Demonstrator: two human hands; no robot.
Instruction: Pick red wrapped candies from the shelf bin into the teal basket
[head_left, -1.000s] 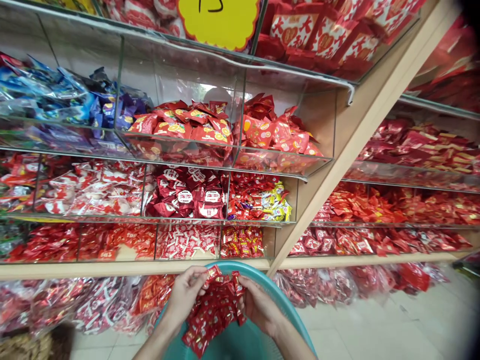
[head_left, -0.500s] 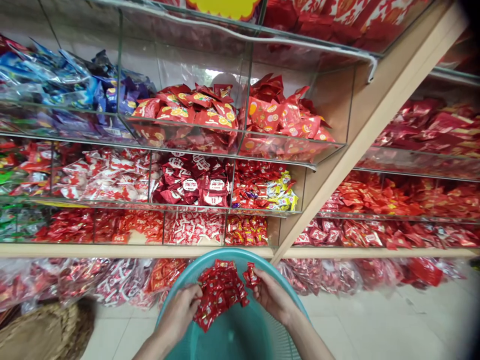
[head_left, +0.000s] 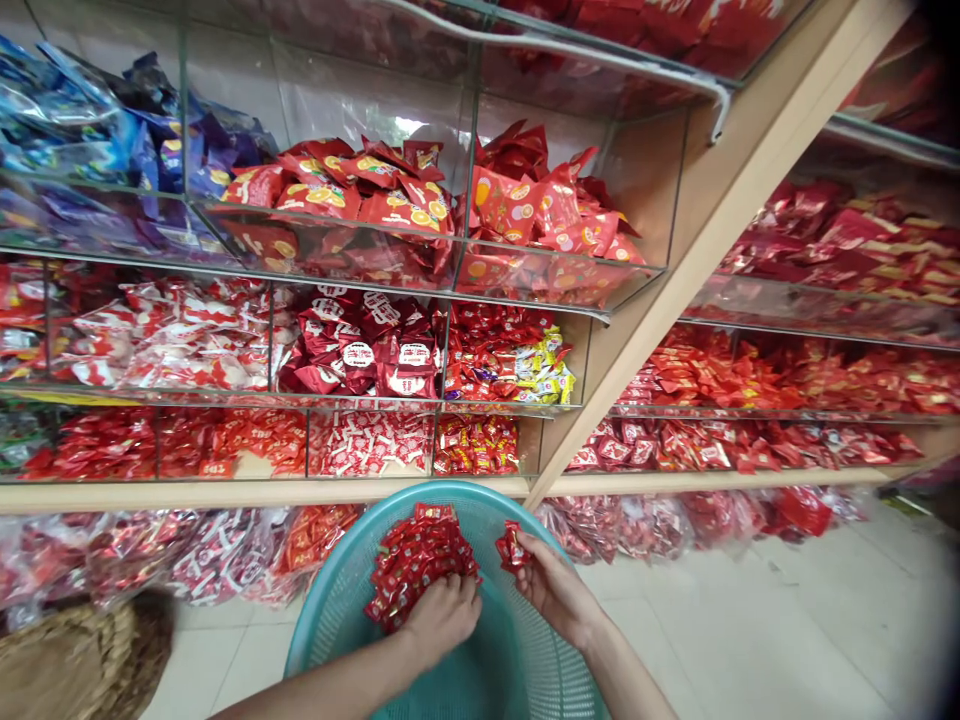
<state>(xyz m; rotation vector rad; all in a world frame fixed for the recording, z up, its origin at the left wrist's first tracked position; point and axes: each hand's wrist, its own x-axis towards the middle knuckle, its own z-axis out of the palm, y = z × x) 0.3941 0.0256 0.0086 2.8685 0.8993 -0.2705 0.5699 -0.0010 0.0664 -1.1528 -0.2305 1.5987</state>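
A pile of small red-wrapped candies [head_left: 412, 560] lies in a teal plastic basket [head_left: 306, 622] in front of me. My left hand [head_left: 442, 622] reaches across the basket, its curled fingers at the pile's near right edge. Whatever is between those fingertips is hidden. Over the basket's right side, my right hand [head_left: 553, 588] is closed on a few red-wrapped candies [head_left: 511, 546], held between thumb and fingers apart from the pile.
Glass-fronted shelves [head_left: 360, 490] of wrapped sweets stand behind the basket, divided by a slanting wooden post [head_left: 720, 250]. Clear bags of sweets [head_left: 225, 555] sit below them. A woven basket [head_left: 82, 655] is on the tiled floor [head_left: 750, 640] at left.
My left hand has moved right across the pile, from its left side to its near right edge. My right hand still holds candies. The view has shifted slightly.
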